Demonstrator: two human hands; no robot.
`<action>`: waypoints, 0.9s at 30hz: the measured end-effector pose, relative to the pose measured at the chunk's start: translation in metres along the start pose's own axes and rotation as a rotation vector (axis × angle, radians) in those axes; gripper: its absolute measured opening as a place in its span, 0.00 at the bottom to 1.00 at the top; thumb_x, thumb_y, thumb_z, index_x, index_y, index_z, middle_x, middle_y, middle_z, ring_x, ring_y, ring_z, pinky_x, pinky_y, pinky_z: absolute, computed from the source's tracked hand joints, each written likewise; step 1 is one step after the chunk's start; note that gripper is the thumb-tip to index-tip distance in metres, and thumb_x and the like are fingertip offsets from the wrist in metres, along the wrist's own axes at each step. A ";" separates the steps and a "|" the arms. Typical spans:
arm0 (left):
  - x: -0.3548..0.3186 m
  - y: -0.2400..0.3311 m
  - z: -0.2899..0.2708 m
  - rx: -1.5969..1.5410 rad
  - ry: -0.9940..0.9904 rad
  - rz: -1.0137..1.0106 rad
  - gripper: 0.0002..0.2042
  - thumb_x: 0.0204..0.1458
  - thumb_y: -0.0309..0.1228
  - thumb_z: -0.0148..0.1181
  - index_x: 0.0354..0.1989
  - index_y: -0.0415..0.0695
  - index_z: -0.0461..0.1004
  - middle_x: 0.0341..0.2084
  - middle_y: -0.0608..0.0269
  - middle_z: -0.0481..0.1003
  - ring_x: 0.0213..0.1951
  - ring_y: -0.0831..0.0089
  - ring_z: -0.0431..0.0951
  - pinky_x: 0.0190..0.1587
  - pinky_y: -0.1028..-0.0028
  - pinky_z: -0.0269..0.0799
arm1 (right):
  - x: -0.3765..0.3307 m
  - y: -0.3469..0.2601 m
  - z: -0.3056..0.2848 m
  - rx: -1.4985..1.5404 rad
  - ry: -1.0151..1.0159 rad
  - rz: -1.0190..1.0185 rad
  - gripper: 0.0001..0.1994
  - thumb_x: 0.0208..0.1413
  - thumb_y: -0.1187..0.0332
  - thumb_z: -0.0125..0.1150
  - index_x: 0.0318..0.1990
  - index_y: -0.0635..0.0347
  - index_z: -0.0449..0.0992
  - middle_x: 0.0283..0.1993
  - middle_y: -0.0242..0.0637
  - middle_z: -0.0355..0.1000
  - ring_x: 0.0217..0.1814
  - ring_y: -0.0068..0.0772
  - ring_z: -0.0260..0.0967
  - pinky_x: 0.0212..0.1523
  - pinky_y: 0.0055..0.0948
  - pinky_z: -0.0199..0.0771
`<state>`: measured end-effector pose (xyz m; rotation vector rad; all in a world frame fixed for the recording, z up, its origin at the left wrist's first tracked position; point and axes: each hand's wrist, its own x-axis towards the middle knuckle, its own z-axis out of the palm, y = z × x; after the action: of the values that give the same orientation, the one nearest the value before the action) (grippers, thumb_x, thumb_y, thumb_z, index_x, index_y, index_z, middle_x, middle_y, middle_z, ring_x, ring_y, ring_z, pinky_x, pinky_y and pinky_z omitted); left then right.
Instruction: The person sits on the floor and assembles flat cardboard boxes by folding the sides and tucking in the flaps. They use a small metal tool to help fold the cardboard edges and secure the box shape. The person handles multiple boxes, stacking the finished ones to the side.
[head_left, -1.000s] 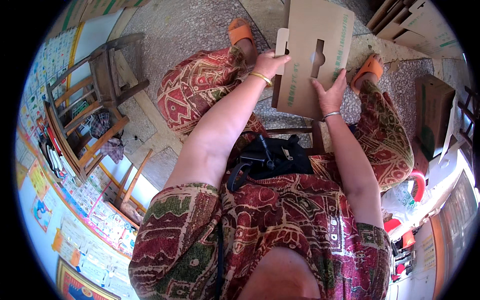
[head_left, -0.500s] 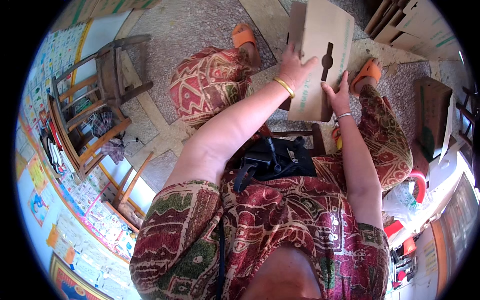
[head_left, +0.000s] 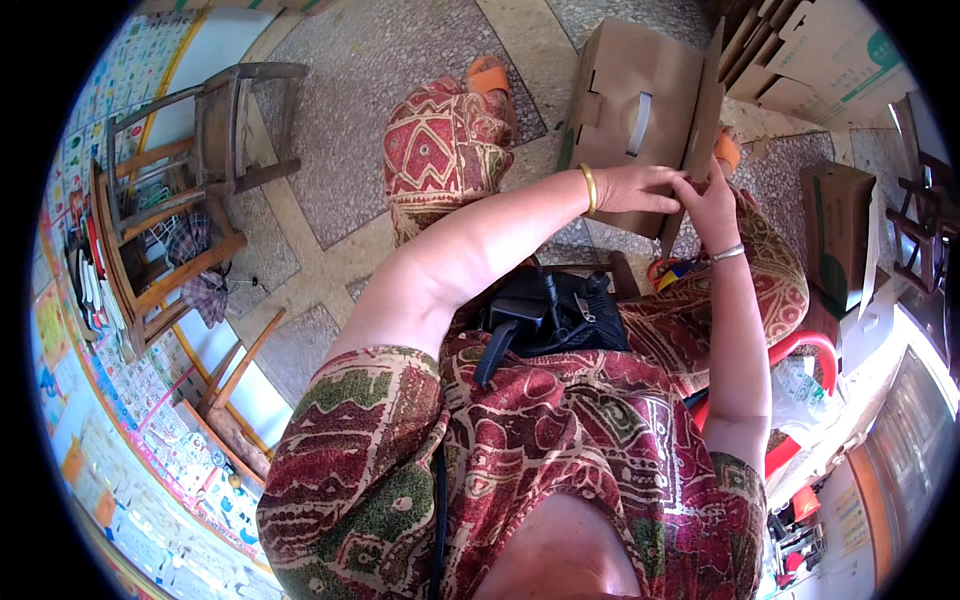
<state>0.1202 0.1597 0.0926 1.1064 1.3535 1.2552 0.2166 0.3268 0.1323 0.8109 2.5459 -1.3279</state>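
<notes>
A brown cardboard box (head_left: 610, 85) stands on the floor in front of me. A white strip handle (head_left: 638, 125) lies on its inner top panel. Along the right side a long flap (head_left: 706, 100) stands up, seen nearly edge-on. My left hand (head_left: 640, 190) reaches across the box's near edge, its fingers closed together at the near end of that flap. There my right hand (head_left: 710, 205) pinches the flap from the right, with its thumb close to the left fingertips. Parts of both hands' fingers are hidden behind the cardboard and each other.
Folded cardboard boxes (head_left: 825, 60) are stacked at the far right, and another brown box (head_left: 838, 225) stands at the right. On the left is a wooden chair (head_left: 215, 150). A black pouch (head_left: 575, 310) rests at my lap, and a red ring-shaped frame (head_left: 825, 355) is right of my leg.
The slotted flap has swung rightward and up off the box top, baring the white handle. My left hand has moved right and nearer to me, beside my right hand.
</notes>
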 end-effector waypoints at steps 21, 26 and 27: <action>-0.025 -0.051 -0.036 0.704 0.799 -0.627 0.38 0.39 0.40 0.70 0.60 0.42 0.62 0.62 0.39 0.54 0.60 0.44 0.59 0.62 0.60 0.58 | -0.011 0.025 -0.028 0.595 -0.066 0.105 0.13 0.51 0.73 0.54 0.44 0.69 0.72 0.39 0.33 0.73 0.39 0.23 0.69 0.39 0.23 0.68; -0.036 -0.074 -0.057 0.300 0.789 -0.787 0.37 0.38 0.44 0.69 0.57 0.40 0.65 0.49 0.45 0.71 0.51 0.52 0.71 0.55 0.63 0.66 | -0.012 0.022 -0.028 0.643 -0.082 0.160 0.13 0.51 0.73 0.54 0.44 0.68 0.72 0.39 0.33 0.73 0.39 0.23 0.69 0.38 0.23 0.68; -0.040 -0.091 -0.061 0.331 0.743 -0.790 0.36 0.39 0.46 0.68 0.56 0.39 0.66 0.46 0.45 0.73 0.50 0.53 0.73 0.54 0.64 0.67 | -0.013 0.019 -0.028 0.646 -0.069 0.149 0.13 0.51 0.73 0.54 0.44 0.68 0.72 0.38 0.32 0.73 0.38 0.22 0.68 0.37 0.22 0.68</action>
<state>0.0647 0.1061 0.0061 0.1793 2.3152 0.8580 0.2407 0.3527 0.1399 1.0000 1.9509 -2.1091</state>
